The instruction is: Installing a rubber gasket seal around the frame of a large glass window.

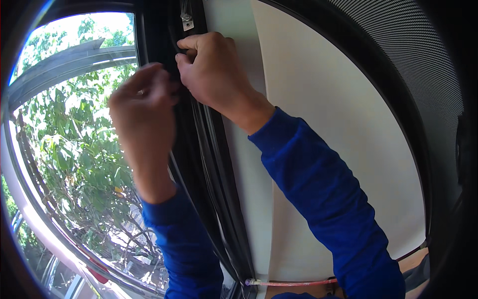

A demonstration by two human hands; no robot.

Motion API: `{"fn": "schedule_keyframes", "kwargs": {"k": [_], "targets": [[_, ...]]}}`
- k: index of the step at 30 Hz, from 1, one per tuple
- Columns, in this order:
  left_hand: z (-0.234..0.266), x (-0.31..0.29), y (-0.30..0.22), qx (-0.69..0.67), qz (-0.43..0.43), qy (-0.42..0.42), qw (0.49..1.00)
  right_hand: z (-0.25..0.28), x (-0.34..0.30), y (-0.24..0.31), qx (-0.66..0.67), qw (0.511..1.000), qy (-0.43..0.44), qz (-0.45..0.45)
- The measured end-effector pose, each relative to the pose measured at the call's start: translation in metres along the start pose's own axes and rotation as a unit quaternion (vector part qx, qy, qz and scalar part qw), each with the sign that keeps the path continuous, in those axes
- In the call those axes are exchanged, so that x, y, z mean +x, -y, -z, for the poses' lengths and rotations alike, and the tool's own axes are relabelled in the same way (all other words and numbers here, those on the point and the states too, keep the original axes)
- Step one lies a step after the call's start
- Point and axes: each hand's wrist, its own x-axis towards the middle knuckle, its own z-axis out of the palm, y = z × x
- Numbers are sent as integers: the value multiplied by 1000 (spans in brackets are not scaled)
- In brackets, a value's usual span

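My right hand (211, 70) is raised at the upper part of a black frame (214, 164). Its thumb and forefinger are closed in a pinch on a thin black strip (173, 30) that runs down along the frame. To the left of it, my left hand (144, 99) hovers in front of the frame's edge and the window, its fingers bent toward the frame. Motion smears those fingers, so whether they hold anything cannot be made out. Just above my right hand, a small metal bracket (187, 24) is fixed to the frame.
Left of the frame is a glass window (74, 149) with leafy bushes behind it. A pale panel (338, 129) fills the right side, bordered by a black curved edge and a dark mesh (398, 45). Low down, a thin reddish rod (294, 284) crosses the panel.
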Motion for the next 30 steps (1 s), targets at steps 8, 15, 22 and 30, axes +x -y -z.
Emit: {"fn": "schedule_keyframes", "kwargs": {"k": [8,15,22,30], "targets": [[-1,87,-58,242,-169,90,951,-9,-7,-5,5,998,-56,23],[-28,131,-114,603,-9,170,779,-23,-5,3,42,998,-53,10],[-16,148,-106,601,-14,248,760,-26,-4,7,69,997,-42,2],[-27,146,-77,578,-69,275,765,-41,-1,-9,-6,999,-36,24]]}}
